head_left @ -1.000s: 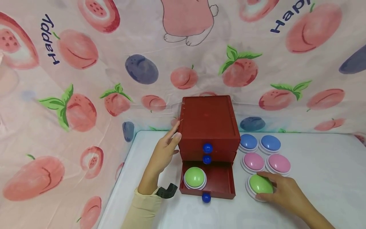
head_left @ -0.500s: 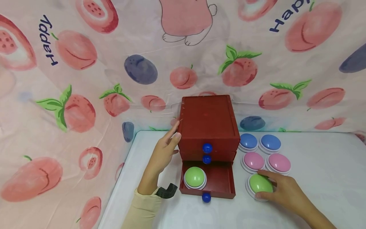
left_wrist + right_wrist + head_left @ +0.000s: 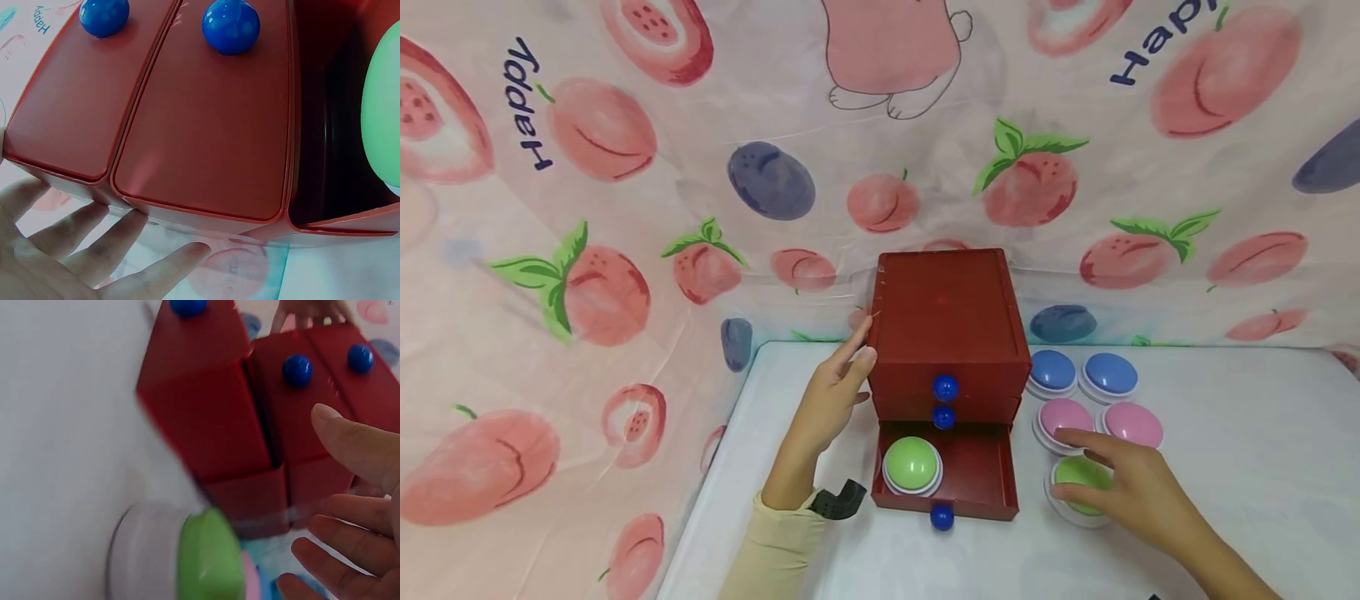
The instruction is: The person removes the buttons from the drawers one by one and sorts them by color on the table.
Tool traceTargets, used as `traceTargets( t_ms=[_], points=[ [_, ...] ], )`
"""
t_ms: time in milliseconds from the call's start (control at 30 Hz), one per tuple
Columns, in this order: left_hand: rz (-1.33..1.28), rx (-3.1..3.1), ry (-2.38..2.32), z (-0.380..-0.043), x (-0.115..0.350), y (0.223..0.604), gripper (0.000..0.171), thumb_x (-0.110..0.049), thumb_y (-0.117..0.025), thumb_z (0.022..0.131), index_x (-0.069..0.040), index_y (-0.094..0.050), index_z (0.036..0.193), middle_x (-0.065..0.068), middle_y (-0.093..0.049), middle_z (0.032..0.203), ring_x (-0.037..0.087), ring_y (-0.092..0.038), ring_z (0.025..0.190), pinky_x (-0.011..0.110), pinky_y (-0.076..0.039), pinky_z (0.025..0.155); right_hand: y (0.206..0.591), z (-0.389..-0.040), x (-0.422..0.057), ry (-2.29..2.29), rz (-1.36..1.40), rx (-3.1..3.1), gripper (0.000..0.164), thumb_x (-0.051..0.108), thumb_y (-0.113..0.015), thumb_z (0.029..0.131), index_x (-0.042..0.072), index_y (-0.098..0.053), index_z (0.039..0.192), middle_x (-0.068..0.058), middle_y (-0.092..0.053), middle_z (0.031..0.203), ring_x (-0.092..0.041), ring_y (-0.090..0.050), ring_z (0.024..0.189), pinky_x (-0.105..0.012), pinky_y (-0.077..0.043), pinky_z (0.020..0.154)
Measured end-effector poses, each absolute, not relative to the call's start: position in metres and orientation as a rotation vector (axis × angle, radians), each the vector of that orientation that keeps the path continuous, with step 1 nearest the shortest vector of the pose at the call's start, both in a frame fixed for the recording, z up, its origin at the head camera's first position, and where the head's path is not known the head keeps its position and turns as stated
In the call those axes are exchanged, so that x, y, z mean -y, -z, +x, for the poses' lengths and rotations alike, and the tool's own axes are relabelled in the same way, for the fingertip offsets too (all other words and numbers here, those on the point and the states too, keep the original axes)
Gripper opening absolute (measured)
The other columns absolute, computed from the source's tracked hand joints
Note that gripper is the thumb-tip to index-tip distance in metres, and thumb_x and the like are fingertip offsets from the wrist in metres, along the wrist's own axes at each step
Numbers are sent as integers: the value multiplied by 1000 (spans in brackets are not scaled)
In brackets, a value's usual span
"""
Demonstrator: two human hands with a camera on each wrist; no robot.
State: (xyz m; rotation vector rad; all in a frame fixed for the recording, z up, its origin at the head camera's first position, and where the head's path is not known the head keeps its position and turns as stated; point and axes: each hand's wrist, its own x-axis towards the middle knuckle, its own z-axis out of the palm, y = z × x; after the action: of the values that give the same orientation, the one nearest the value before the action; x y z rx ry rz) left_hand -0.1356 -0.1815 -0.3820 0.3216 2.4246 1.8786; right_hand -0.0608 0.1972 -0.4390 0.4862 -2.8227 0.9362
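Observation:
A dark red drawer cabinet (image 3: 950, 308) with round blue knobs stands at the back, its bottom drawer (image 3: 981, 475) pulled out. In that drawer's left side sits a green-domed push button (image 3: 912, 463) on a white base. My left hand (image 3: 826, 408) rests its fingertips against the cabinet's left side, fingers spread, as the left wrist view shows too. Over a second green-domed button (image 3: 1081, 483), right of the drawer, hovers my right hand (image 3: 1138, 487). Its thumb and fingers are apart and hold nothing. In the right wrist view that green button (image 3: 209, 556) lies off the fingertips.
Behind the second green button stand two pink buttons (image 3: 1133, 425) and, farther back, two blue buttons (image 3: 1109, 375), right of the cabinet. A fruit-print cloth (image 3: 805, 75) hangs behind and left of the white table (image 3: 1247, 467).
My right hand has let go of the right green button and risen slightly, its fingers spreading. The button stays on the table. My left hand has not moved.

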Motion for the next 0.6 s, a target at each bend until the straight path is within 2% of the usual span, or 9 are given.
traceTargets(
  t_ms=[367,600],
  points=[
    [317,-2439,-1858,-135,183,383,54,-48,-51,106,-46,-34,157,0,-35,164,32,-48,143,60,-54,97,419,-63,-145,-1158,557,2891,61,50,-87,77,20,-72,128,-3,-74,123,-29,-74,104,-42,-64,79],
    [320,-2434,-1859,-134,184,383,54,-48,-51,106,-46,-34,157,0,-35,164,31,-48,143,61,-54,97,427,-72,-112,-1210,757,2861,56,52,-82,82,19,-73,126,-4,-75,120,-28,-72,107,-41,-63,83]
  ],
)
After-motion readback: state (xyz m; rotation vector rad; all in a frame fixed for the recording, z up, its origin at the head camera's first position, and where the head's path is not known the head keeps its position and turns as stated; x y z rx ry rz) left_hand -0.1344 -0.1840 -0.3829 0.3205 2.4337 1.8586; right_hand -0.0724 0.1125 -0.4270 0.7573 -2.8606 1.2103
